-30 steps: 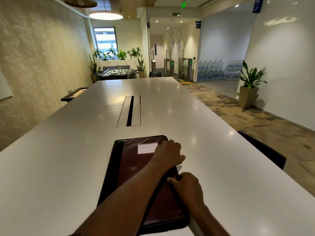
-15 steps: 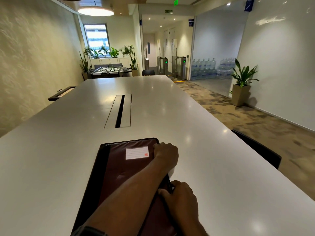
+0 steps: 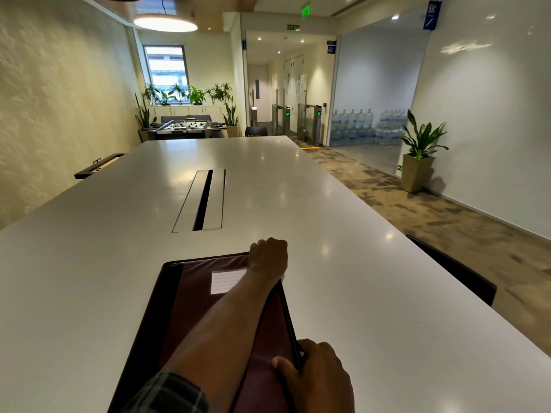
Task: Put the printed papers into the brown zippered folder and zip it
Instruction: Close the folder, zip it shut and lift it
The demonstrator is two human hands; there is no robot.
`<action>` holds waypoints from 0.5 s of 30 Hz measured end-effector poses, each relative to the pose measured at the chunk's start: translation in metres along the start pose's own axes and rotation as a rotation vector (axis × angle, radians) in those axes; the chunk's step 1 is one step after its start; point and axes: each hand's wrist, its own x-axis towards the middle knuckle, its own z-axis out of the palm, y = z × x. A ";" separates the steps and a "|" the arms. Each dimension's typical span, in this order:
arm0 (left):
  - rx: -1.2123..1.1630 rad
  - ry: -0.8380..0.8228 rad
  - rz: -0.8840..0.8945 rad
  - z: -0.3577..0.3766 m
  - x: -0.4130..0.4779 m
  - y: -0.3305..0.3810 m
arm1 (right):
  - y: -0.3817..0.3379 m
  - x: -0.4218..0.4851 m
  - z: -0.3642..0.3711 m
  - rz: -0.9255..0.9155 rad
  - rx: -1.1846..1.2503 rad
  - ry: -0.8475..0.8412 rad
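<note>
The long white counter (image 3: 357, 293) is carrying the brown zippered folder (image 3: 190, 308), which is lying shut flat. The left hand (image 3: 268, 257) is now reaching the folder's far right corner, up from its right edge, fingers (image 3: 269, 243) curled, their hold hidden. The right hand (image 3: 319, 378) is pinching the folder's near right edge, steadying it. The zipping is probably rounding the corner; the papers are not showing.

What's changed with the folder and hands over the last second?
The left hand slid along the right edge of the brown zippered folder to its far corner, fingers curled there, widening the gap to the right hand. The right hand still grips that edge; the folder stays closed on the white table.
</note>
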 end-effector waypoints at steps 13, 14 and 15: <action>-0.504 -0.158 -0.245 -0.002 0.030 -0.026 | -0.036 0.092 -0.022 -0.133 0.119 0.043; -0.516 -0.161 -0.244 -0.001 0.030 -0.026 | -0.042 0.106 -0.020 -0.134 0.154 0.019; -0.526 -0.162 -0.242 0.000 0.030 -0.027 | -0.047 0.119 -0.016 -0.137 0.161 -0.006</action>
